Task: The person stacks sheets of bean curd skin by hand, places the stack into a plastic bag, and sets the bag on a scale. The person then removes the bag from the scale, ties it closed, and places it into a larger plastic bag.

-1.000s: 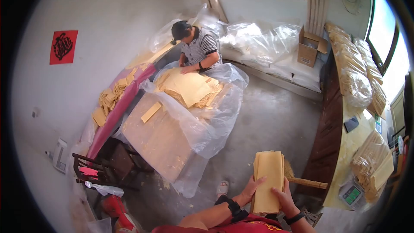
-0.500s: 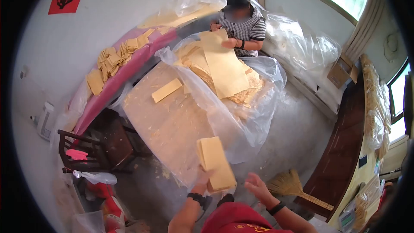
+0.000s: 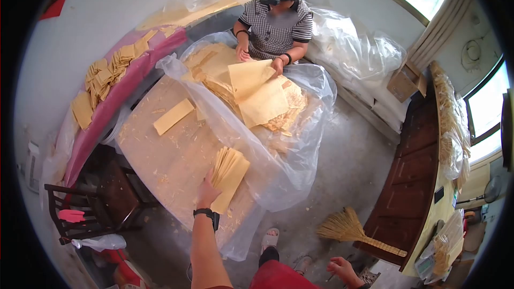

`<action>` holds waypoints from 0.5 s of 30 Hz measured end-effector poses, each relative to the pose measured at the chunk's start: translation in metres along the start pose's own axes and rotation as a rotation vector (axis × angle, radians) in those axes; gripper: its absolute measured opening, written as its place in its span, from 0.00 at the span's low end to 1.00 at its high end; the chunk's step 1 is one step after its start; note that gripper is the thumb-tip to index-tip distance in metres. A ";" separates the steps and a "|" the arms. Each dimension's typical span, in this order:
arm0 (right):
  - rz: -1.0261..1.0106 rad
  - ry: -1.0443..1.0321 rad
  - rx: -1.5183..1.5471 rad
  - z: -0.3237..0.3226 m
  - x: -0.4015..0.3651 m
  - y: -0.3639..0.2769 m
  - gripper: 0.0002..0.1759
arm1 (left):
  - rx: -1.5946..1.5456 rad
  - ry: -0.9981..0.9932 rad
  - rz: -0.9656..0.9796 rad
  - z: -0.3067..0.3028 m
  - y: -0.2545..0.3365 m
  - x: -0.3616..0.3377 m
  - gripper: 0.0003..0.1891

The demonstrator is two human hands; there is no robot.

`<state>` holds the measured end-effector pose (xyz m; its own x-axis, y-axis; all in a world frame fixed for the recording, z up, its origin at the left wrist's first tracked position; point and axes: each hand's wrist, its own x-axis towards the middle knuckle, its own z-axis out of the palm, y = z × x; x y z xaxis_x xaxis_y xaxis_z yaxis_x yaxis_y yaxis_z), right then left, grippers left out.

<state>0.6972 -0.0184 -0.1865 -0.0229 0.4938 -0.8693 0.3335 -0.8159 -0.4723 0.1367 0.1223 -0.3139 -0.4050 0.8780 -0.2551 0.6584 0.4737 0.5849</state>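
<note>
My left hand (image 3: 206, 193) rests on the near end of a stack of yellow paper sheets (image 3: 228, 175) that lies fanned out on the wooden table (image 3: 171, 152). My right hand (image 3: 339, 268) hangs low by my side, holding nothing, fingers loosely curled. A single yellow strip (image 3: 172, 116) lies farther up the table. Across the table a seated person (image 3: 277, 18) handles large yellow sheets (image 3: 258, 93) on clear plastic.
Clear plastic sheeting (image 3: 278, 174) drapes off the table's right side. Small paper stacks (image 3: 110, 69) lie on a pink surface at left. A dark chair (image 3: 91, 211) stands at lower left, a straw broom (image 3: 353, 230) on the concrete floor, a long dark counter (image 3: 415, 176) at right.
The stack went from both hands down onto the table, where it now lies under my left hand. My right hand let go and dropped to my side. The view swung toward the table.
</note>
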 end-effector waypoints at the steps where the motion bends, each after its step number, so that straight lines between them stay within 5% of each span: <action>1: 0.000 0.006 -0.017 0.002 0.000 0.003 0.20 | 0.184 0.017 -0.157 0.002 -0.002 0.001 0.49; 2: 0.012 0.004 -0.016 0.004 0.000 0.005 0.20 | 0.369 0.031 -0.314 0.004 -0.003 -0.001 0.47; 5: 0.037 -0.012 -0.007 0.012 -0.003 0.010 0.20 | 0.679 0.232 -0.269 0.031 -0.018 -0.001 0.42; 8: -0.077 -0.052 -0.148 0.012 -0.007 0.016 0.21 | 0.797 0.264 0.144 0.046 -0.017 -0.015 0.35; 9: -0.090 -0.022 -0.211 0.011 -0.007 0.013 0.21 | 0.732 0.309 0.447 0.050 -0.021 -0.023 0.31; 11: -0.128 0.048 -0.248 0.004 -0.009 0.016 0.23 | 0.630 0.007 0.221 0.078 -0.034 -0.030 0.27; 12: -0.172 0.070 -0.275 -0.001 -0.005 0.024 0.23 | 0.463 0.068 0.205 0.086 -0.057 -0.028 0.28; 13: -0.216 0.084 -0.315 -0.009 -0.006 0.029 0.23 | 0.140 0.193 -0.002 0.067 -0.002 -0.039 0.28; 14: -0.213 0.156 -0.272 -0.016 -0.013 0.028 0.23 | 0.741 0.131 0.356 0.087 -0.073 -0.008 0.20; 15: -0.211 0.163 -0.277 -0.025 -0.020 0.026 0.24 | 0.724 0.130 0.416 0.103 -0.059 0.002 0.20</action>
<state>0.7296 -0.0419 -0.1780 0.0246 0.7017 -0.7121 0.5799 -0.5903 -0.5616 0.1616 0.1033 -0.4282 -0.0801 0.9967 -0.0119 0.9961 0.0796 -0.0377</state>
